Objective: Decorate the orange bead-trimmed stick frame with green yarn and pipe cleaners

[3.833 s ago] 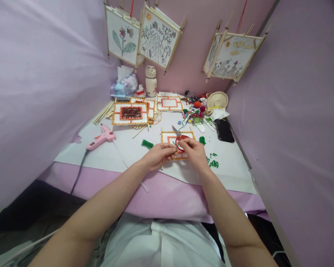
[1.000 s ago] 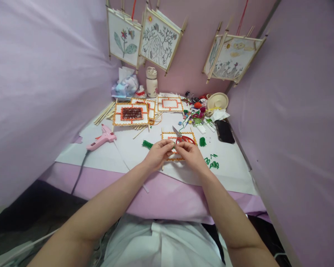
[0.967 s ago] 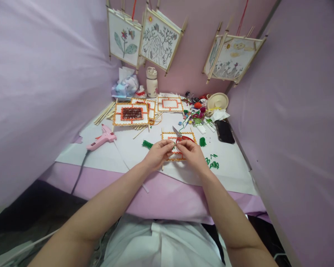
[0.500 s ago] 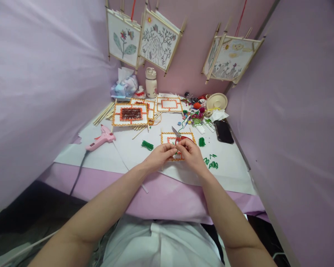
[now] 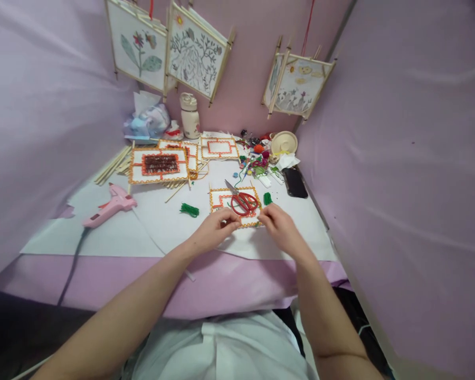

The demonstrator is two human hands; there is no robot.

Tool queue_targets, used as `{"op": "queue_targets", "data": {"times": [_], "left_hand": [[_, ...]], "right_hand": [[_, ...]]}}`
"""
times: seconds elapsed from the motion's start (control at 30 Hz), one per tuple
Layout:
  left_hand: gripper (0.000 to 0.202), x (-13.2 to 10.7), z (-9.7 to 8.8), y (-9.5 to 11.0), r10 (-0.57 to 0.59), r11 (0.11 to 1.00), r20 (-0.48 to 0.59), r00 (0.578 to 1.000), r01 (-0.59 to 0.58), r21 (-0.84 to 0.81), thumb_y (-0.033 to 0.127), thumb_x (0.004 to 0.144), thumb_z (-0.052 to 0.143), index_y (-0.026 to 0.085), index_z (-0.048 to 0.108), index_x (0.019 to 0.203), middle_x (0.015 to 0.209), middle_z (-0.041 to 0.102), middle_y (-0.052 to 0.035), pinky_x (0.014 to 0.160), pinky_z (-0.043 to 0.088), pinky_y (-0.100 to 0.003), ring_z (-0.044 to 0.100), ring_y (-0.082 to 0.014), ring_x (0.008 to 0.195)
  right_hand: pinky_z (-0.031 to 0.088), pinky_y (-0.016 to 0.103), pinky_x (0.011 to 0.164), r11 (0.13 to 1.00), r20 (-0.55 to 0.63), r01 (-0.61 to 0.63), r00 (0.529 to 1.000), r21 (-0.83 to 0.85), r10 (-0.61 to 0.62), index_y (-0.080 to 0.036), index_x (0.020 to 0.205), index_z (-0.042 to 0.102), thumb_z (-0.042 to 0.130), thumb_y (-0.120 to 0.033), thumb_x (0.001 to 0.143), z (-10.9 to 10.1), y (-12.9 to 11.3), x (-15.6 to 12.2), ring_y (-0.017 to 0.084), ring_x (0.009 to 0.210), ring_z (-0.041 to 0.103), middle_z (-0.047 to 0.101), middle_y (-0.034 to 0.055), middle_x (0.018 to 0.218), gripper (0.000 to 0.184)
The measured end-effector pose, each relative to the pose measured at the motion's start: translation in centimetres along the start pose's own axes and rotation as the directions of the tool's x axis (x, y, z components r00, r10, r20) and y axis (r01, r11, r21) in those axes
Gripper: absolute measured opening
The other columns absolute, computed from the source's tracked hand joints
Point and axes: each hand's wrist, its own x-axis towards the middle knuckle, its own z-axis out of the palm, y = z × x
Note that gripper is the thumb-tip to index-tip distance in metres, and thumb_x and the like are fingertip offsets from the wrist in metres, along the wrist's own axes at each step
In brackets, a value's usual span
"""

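Observation:
A small white panel with an orange scalloped border (image 5: 221,196) lies in front of me on white paper. Red-handled scissors (image 5: 243,202) rest on it, untouched. My left hand (image 5: 212,230) sits at the panel's near left edge, its fingers curled into a pinch; what they hold is too small to see. My right hand (image 5: 280,226) is at the panel's near right corner, its fingers also curled together, its contents hidden. A small green yarn bundle (image 5: 267,198) lies just beyond my right hand, and a larger one (image 5: 189,210) lies left of the panel.
A pink glue gun (image 5: 109,205) with its cord lies at the left. Finished bordered panels (image 5: 159,164) and sticks sit behind. At the back right are mixed yarn scraps (image 5: 257,161), a bowl (image 5: 284,142) and a black phone (image 5: 295,182). A bottle (image 5: 190,115) and paper lanterns (image 5: 196,50) are at the back wall.
My hands, which were pinched together over the panel, have drawn apart to its near corners. The scissors now lie fully uncovered. The view has shifted, so everything sits further left.

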Motion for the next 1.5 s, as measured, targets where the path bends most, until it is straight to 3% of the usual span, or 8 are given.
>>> {"op": "queue_targets", "data": {"times": [0.1,0.2,0.43,0.6,0.8,1.0,1.13,1.5], "left_hand": [[0.015,-0.1,0.2,0.1,-0.002,0.998,-0.025,1.0,0.003,0.056,0.031,0.083,0.059,0.018,0.066,0.079,0.082,0.061,-0.0037,0.067,0.039,-0.024,0.054,-0.0156,0.076],[0.016,-0.1,0.2,-0.1,-0.015,0.998,-0.057,0.998,0.018,0.068,0.032,0.083,0.059,0.019,0.066,0.078,0.081,0.062,-0.0036,0.067,0.04,-0.025,0.055,-0.0158,0.075],[0.021,0.1,-0.2,-0.5,-0.014,0.996,-0.065,0.998,0.019,0.088,0.036,0.084,0.059,0.018,0.066,0.079,0.082,0.063,-0.0044,0.07,0.041,-0.026,0.056,-0.0161,0.077],[0.023,0.1,-0.2,-0.7,-0.038,0.991,-0.046,0.998,0.044,0.127,0.038,0.085,0.057,0.017,0.066,0.082,0.084,0.063,-0.004,0.069,0.041,-0.026,0.055,-0.0153,0.076],[0.024,0.2,-0.2,-0.8,-0.02,0.989,-0.043,0.999,0.026,0.147,0.038,0.085,0.056,0.016,0.065,0.081,0.083,0.063,-0.0037,0.069,0.042,-0.026,0.056,-0.0154,0.076],[0.023,0.4,-0.3,-0.7,0.002,0.983,-0.06,0.998,0.009,0.184,0.036,0.085,0.055,0.016,0.063,0.077,0.079,0.062,-0.0034,0.068,0.042,-0.027,0.055,-0.0154,0.074],[0.022,0.3,-0.5,-0.7,0.062,0.969,-0.063,0.996,-0.045,0.244,0.035,0.086,0.054,0.017,0.063,0.076,0.078,0.061,-0.003,0.068,0.042,-0.027,0.055,-0.0152,0.074],[0.022,0.1,-0.6,0.0,0.01,0.986,-0.094,0.996,0.005,0.164,0.035,0.084,0.056,0.017,0.064,0.076,0.076,0.062,-0.0023,0.066,0.042,-0.026,0.055,-0.0148,0.071]], "right_hand": [[0.035,0.032,0.065,0.961,0.014,-0.198,0.979,-0.192,0.204,-0.022,0.067,0.054,0.055,-0.03,0.085,-4.7,2.8,-2.3,0.019,0.07,0.053,0.06,0.0041,0.073,0.02],[0.032,0.033,0.061,0.874,-0.062,-0.367,0.928,-0.318,0.367,-0.022,0.06,0.056,0.056,-0.028,0.082,-6.7,5.6,-3.3,0.019,0.064,0.052,0.064,0.0067,0.07,0.023],[0.041,0.033,0.076,0.89,-0.074,-0.405,0.914,-0.209,0.398,-0.019,0.074,0.07,0.052,-0.031,0.081,-4.3,7.6,-2.8,0.023,0.081,0.062,0.072,0.0089,0.086,0.023],[0.043,0.032,0.085,0.88,-0.091,-0.465,0.885,-0.096,0.457,-0.016,0.096,0.072,0.047,-0.034,0.087,-4.9,7.8,-3.6,0.022,0.094,0.064,0.073,0.0094,0.103,0.032],[0.042,0.034,0.082,0.755,-0.172,-0.549,0.834,-0.36,0.524,-0.018,0.099,0.069,0.045,-0.04,0.091,-5.0,5.1,-4.4,0.026,0.097,0.063,0.072,0.0102,0.1,0.033],[0.044,0.039,0.079,0.604,-0.245,-0.621,0.77,-0.499,0.589,-0.011,0.119,0.052,0.047,-0.057,0.089,-2.3,2.2,-3.9,0.033,0.1,0.062,0.064,0.0183,0.109,0.056],[0.046,0.042,0.077,0.545,-0.264,-0.642,0.744,-0.539,0.614,-0.011,0.118,0.049,0.044,-0.061,0.088,-0.4,0.9,-2.5,0.036,0.103,0.06,0.06,0.0204,0.111,0.058],[0.045,0.034,0.072,0.516,-0.283,-0.606,0.769,-0.605,0.573,-0.011,0.11,0.051,0.051,-0.028,0.086,0.9,0.6,-1.5,0.03,0.097,0.062,0.062,0.0172,0.104,0.029]]}}
